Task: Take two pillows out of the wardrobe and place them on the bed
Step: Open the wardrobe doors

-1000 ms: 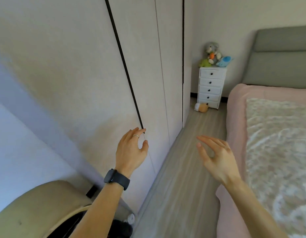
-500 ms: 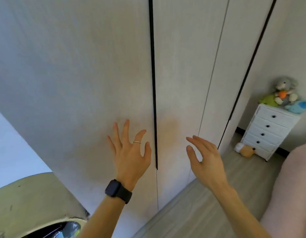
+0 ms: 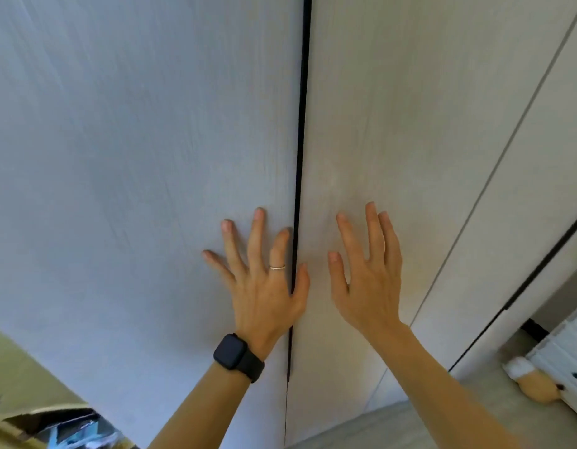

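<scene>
Evidently opening comes first: left hand (image 3: 264, 286) and right hand (image 3: 368, 280), both spread open, flank the seam (image 3: 301, 124) of the closed wardrobe (image 3: 119, 140), whose doors (image 3: 394, 124) likely need pulling apart next.

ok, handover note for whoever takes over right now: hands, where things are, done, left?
Left hand: open, fingers spread on the left wardrobe door, thumb across the dark seam.
Right hand: open, fingers spread at the right wardrobe door, holding nothing.
Things: both doors are shut; pillows and bed are not in view.
Done: the person is at the wardrobe, nothing is out yet.
Left: open the doors, take out two pillows, put them on the bed.
</scene>
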{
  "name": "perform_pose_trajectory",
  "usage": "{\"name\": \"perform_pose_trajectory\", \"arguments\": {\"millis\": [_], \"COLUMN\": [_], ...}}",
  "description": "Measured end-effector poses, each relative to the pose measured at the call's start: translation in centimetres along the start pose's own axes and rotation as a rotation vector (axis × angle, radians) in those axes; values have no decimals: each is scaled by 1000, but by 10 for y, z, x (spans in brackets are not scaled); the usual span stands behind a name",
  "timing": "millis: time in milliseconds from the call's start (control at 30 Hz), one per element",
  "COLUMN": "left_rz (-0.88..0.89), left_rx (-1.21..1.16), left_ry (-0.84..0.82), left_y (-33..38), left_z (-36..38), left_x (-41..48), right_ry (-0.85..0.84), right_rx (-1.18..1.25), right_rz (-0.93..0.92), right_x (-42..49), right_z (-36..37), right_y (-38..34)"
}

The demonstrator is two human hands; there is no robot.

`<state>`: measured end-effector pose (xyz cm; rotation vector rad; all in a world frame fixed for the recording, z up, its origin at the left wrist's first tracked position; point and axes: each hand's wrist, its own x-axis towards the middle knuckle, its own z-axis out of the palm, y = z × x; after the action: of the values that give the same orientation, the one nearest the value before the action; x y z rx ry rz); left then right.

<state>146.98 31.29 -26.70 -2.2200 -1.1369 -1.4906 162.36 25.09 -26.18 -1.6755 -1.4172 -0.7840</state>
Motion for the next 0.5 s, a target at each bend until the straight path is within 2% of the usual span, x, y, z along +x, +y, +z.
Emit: {"name": "perform_pose_trajectory", "arguments": {"millis": [133,300,500], "left_rz": [-101,-148,-229], "left_rx": [76,147,187], "left_ry": [76,93,27], "left_y": [11,21,36], "left_z": [19,29,29], "left_x": [3,6,-2], "right_ry": [74,132,150], "right_rx": [38,23,60], "right_rz": [-120,-273,-282], "right_x": [35,40,39], "right_z": [29,69,80], "right_y": [20,51,53]}}
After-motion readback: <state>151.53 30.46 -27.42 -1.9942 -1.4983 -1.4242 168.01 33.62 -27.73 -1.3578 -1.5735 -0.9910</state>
